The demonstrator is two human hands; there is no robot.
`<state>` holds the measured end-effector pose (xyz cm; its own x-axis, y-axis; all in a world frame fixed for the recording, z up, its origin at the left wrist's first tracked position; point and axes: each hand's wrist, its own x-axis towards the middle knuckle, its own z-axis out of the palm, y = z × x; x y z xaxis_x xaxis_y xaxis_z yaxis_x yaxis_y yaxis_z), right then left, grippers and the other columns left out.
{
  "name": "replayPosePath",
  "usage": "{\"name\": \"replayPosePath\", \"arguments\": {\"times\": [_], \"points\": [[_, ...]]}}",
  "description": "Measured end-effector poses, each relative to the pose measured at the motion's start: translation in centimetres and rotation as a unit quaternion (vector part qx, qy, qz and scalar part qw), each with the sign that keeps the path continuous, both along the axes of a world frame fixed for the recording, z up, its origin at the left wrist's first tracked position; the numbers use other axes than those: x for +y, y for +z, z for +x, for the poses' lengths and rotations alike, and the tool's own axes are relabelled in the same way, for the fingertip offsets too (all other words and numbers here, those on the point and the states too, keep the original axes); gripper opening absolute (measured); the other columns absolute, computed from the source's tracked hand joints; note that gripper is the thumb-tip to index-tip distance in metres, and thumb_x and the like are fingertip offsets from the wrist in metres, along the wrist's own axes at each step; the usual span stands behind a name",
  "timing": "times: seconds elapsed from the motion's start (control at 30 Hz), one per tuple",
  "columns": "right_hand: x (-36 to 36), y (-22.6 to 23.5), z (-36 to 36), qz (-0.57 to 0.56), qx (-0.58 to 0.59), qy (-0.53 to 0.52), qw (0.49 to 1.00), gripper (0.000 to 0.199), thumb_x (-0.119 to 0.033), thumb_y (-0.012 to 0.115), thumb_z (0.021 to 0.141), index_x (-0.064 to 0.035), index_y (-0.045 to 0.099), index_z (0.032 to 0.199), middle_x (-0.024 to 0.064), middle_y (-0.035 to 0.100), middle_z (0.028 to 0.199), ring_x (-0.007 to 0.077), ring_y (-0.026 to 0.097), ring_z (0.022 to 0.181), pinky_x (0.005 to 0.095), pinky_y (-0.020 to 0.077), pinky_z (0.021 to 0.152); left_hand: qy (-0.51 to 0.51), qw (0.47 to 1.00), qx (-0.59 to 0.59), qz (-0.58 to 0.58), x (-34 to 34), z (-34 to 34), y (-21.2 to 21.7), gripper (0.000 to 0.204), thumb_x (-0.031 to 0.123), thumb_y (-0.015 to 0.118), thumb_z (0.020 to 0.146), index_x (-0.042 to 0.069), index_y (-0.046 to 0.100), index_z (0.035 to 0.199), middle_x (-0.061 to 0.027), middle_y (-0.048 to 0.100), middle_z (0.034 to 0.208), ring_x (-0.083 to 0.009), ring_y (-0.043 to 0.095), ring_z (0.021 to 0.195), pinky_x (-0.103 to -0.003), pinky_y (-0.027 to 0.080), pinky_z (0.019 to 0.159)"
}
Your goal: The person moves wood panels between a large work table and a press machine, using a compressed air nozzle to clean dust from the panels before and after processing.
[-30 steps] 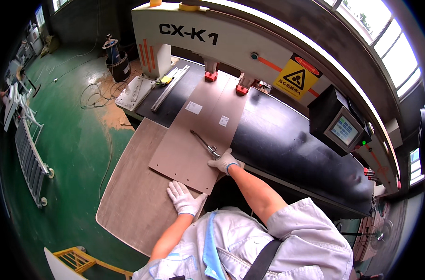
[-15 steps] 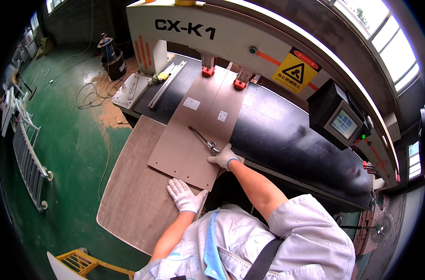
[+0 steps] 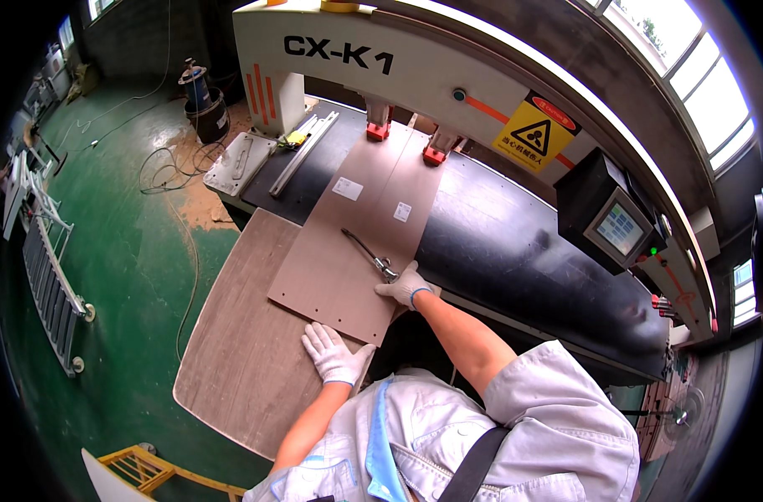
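Panel (image 3: 327, 268), brown and flat, lies across the black surface (image 3: 507, 217), its near end over a rounded wood-grain board (image 3: 247, 335) and its far end at two red-footed clamps (image 3: 378, 131). Two white labels (image 3: 348, 188) sit on it. Gloved left hand (image 3: 333, 360) rests palm down on the board, just beside the panel's near edge, its grip open with fingers spread. Gloved right hand (image 3: 405, 287) is at the panel's right edge, next to a silver blow gun (image 3: 385, 268) lying on the panel; I cannot tell whether its grip is closed on anything.
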<state>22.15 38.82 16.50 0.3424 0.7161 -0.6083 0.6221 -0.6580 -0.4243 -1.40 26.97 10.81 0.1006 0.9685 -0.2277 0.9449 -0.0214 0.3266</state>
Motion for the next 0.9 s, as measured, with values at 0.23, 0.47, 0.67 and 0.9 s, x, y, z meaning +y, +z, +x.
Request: {"name": "replayPosePath", "arguments": {"times": [0.23,0.47,0.67,0.9], "points": [[0.01,-0.65,0.18,0.009,-0.002,-0.001,1.0,0.135,-0.051,0.093,0.073,0.0219,0.014,0.154,0.035,0.066,0.132,0.0422,0.069,0.122,0.0394,0.0525,0.107,-0.001,1.0,0.009,-0.006,0.01,0.08,-0.02,0.139,0.083,0.067,0.079,-0.021,0.022,0.16,-0.0381,0.013,0.172,-0.0471,0.002,0.164,-0.057,-0.004,0.132],[-0.03,-0.4,0.04,0.012,-0.014,0.005,1.0,0.134,-0.05,0.094,0.073,0.0219,0.014,0.153,0.0352,0.067,0.131,0.0425,0.07,0.122,0.0397,0.0526,0.107,-0.002,1.0,0.007,-0.004,0.03,0.07,-0.1,0.14,0.082,0.068,0.079,-0.021,0.019,0.16,-0.0386,0.012,0.172,-0.0473,0.001,0.164,-0.057,-0.004,0.132],[-0.01,-0.68,0.28,0.015,-0.007,0.002,1.0,0.132,-0.049,0.094,0.072,0.0213,0.016,0.153,0.0355,0.066,0.131,0.0425,0.069,0.121,0.0398,0.0521,0.108,-0.002,1.0,0.001,-0.007,0.09,0.11,0.07,0.14,0.082,0.068,0.079,-0.021,0.017,0.16,-0.0388,0.01,0.172,-0.0479,0.0,0.164,-0.058,-0.005,0.132],[-0.02,-0.64,0.14,0.011,-0.014,0.011,1.0,0.136,-0.051,0.093,0.073,0.0217,0.012,0.155,0.0342,0.065,0.135,0.0418,0.068,0.126,0.0387,0.0509,0.11,-0.008,1.0,0.014,-0.026,0.06,0.13,0.36,0.14,0.084,0.064,0.081,-0.021,0.016,0.16,-0.0388,0.009,0.173,-0.0482,-0.001,0.164,-0.058,-0.005,0.132]]}}
